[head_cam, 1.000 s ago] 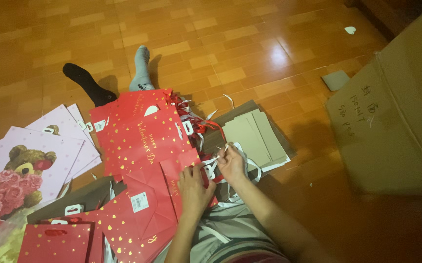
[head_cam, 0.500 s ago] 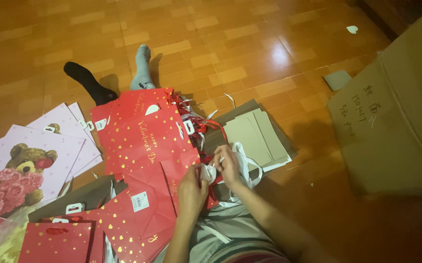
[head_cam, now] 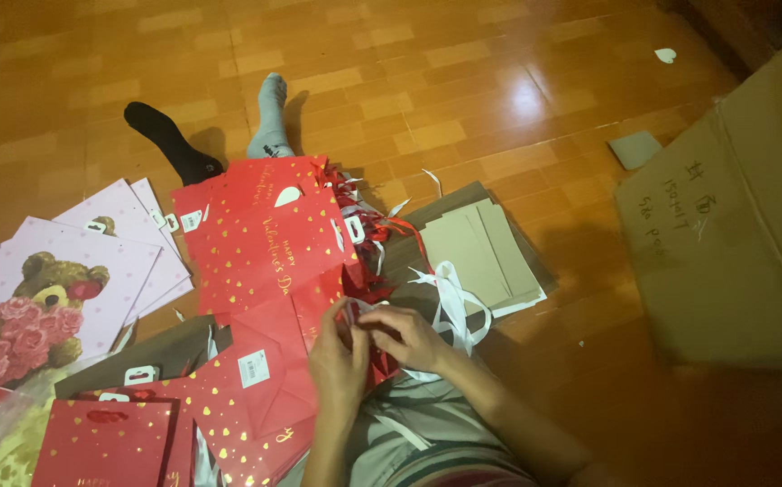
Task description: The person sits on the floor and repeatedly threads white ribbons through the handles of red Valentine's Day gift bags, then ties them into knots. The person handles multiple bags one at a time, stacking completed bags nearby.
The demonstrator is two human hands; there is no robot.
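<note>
On the floor: a person sits with red bags [head_cam: 265,243] spread around.
Left hand [head_cam: 339,356]: fingers pinched shut on a red bag's ribbon, to keep it steady.
Right hand [head_cam: 409,335]: fingers closed on the same ribbon, right by the left.
Held bag [head_cam: 319,307]: on the lap, close for easy work.
Nearby: bear bags [head_cam: 39,289], white ribbon [head_cam: 452,298], big box [head_cam: 734,243].

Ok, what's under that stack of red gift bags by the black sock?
The red gift bags overlap one another on the wooden floor, their right edge lying over brown cardboard sheets. Whatever lies beneath the middle of the stack is covered.
</note>
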